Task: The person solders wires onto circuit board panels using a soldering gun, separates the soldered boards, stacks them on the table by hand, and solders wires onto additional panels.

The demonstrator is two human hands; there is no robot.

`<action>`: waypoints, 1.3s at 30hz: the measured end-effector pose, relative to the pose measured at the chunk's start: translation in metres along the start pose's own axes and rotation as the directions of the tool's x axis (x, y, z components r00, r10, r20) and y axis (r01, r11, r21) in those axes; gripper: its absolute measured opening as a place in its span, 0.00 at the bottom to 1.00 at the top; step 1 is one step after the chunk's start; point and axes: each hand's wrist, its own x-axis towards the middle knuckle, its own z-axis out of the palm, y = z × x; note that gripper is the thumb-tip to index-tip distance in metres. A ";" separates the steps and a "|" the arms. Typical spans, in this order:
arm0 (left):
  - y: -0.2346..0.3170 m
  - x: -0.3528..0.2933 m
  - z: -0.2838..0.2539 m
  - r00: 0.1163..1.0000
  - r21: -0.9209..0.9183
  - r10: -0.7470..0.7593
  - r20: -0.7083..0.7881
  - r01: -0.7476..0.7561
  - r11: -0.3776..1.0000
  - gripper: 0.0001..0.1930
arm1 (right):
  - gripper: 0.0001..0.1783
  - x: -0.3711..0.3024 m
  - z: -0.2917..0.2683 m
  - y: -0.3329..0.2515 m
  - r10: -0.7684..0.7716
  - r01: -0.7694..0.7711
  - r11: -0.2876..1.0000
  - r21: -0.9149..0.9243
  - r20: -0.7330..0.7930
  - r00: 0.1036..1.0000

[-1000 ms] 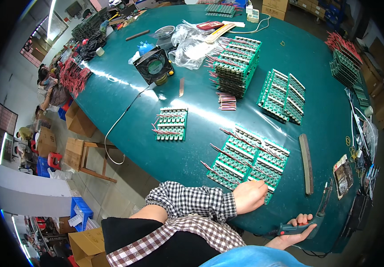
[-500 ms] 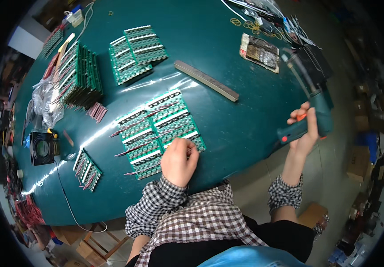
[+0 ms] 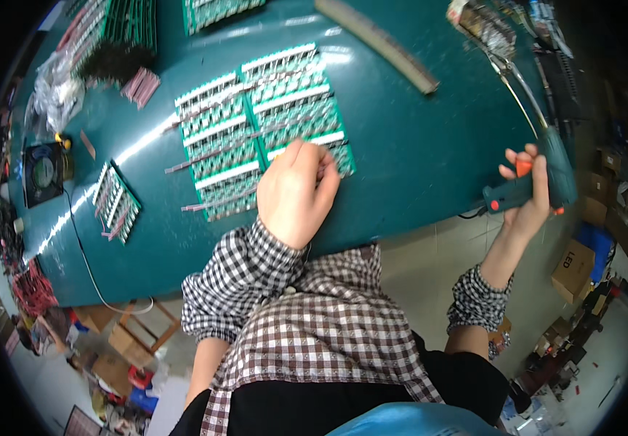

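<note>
One square black cooling fan [image 3: 43, 173] sits well left of the two side-by-side green circuit boards [image 3: 274, 120]; one smaller circuit board [image 3: 117, 203] lies nearer that pair's left, with one bundle of pink wires [image 3: 141, 87] off its upper left. The left hand [image 3: 296, 195] is over the pair's lower right, fingers bunched together, anything pinched hidden. One long grey-brown bar [image 3: 381, 43] lies upper right of the pair; well right of it, the right hand [image 3: 533, 207] is clamped around one green soldering gun [image 3: 561, 171].

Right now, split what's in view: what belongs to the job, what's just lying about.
Job: teal pistol-grip tool in the right hand; paired green circuit boards at the left hand.

Apparently lying about: black fan; crumpled clear plastic; long bar.
</note>
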 end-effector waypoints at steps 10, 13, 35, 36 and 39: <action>-0.004 0.000 0.003 0.999 0.064 -0.051 0.006 0.050 0.997 0.05 | 0.24 -0.094 -0.005 0.008 0.335 -0.372 0.924 0.091 0.281 0.900; -0.004 0.000 0.005 0.998 0.072 -0.063 0.000 0.062 0.995 0.05 | 0.27 -0.103 -0.004 0.007 0.331 -0.347 0.938 -0.019 0.352 0.876; -0.003 -0.008 0.019 0.993 0.097 0.013 -0.121 -0.001 0.995 0.08 | 0.16 -0.125 0.004 0.002 0.428 -0.375 0.904 -0.207 0.413 0.804; -0.002 -0.009 0.020 0.993 0.106 0.015 -0.118 -0.002 0.994 0.08 | 0.17 -0.125 0.003 0.001 0.427 -0.368 0.904 -0.219 0.398 0.812; -0.002 -0.010 0.022 0.993 0.114 -0.010 -0.116 0.024 0.993 0.08 | 0.18 -0.125 0.003 0.002 0.403 -0.298 0.908 -0.294 0.421 0.813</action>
